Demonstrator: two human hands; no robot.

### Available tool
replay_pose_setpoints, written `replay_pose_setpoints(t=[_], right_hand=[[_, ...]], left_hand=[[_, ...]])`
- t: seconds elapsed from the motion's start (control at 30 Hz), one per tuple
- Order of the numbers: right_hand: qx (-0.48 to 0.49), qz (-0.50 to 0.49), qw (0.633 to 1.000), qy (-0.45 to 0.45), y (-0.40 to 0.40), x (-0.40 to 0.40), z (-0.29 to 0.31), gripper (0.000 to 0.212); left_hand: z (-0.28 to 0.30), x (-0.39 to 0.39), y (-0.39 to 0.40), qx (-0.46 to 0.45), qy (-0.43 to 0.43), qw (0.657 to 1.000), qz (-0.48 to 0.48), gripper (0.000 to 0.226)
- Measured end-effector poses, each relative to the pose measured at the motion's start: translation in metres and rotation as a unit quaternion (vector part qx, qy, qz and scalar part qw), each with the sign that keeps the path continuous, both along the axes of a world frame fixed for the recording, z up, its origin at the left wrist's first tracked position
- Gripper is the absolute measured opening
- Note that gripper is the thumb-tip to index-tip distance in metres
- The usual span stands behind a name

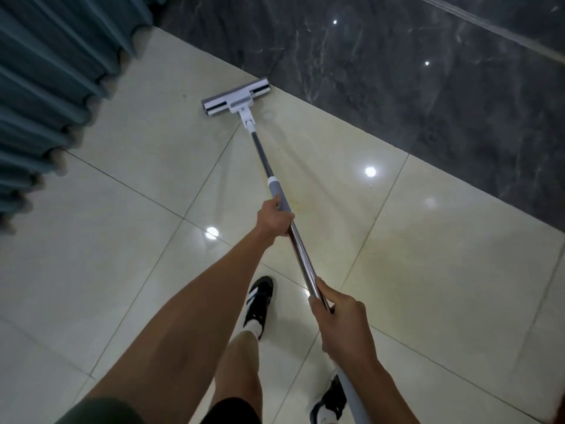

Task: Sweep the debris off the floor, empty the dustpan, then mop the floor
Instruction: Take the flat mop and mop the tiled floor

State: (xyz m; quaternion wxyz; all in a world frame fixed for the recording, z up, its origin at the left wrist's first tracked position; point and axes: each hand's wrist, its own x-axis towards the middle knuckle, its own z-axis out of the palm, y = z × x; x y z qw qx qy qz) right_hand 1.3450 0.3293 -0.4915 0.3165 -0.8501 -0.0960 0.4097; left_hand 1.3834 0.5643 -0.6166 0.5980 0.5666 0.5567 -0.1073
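I have both grips wrapped on the mop (276,191): left hand (274,219) nearer the head (236,97), right hand (339,313) near me. Its shaft runs far-left; the head lies on the floor (122,228) beside the dark wall (397,87).

The mop handle (276,194) top end and right shoe (328,402) run off the bottom edge

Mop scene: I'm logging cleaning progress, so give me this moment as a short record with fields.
tool: flat mop, head on the cream floor tiles
head position: beside the dark marble wall
left hand: gripping the handle at the grey sleeve
right hand: gripping the metal handle nearer the body
nearby: teal curtain on the left
stage: mopping; no dustpan or broom in view
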Motion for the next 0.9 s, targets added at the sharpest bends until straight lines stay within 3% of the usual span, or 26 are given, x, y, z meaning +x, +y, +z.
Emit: replay_pose_setpoints(t=[0.23, 0.4, 0.67, 0.9], right_hand=[[0.009, -0.022, 1.0, -0.008, 0.149, 0.053, -0.008, 0.041], [0.001, -0.029, 1.0, 0.0, 0.179, 0.076, -0.011, 0.041], [-0.02, 0.014, 1.0, 0.008, 0.117, 0.049, -0.002, 0.045], [-0.028, 0.035, 0.999, 0.03, -0.022, 0.021, 0.011, 0.044]], left_hand=[[-0.003, 0.058, 0.141, 0.022, -0.015, 1.0, 0.001, 0.064], [0.001, 0.08, 0.171, 0.02, -0.015, 0.999, -0.023, 0.051], [0.015, 0.052, 0.117, -0.018, 0.007, 0.999, -0.048, 0.054], [0.033, 0.015, -0.022, -0.036, 0.034, 0.997, -0.063, 0.047]])
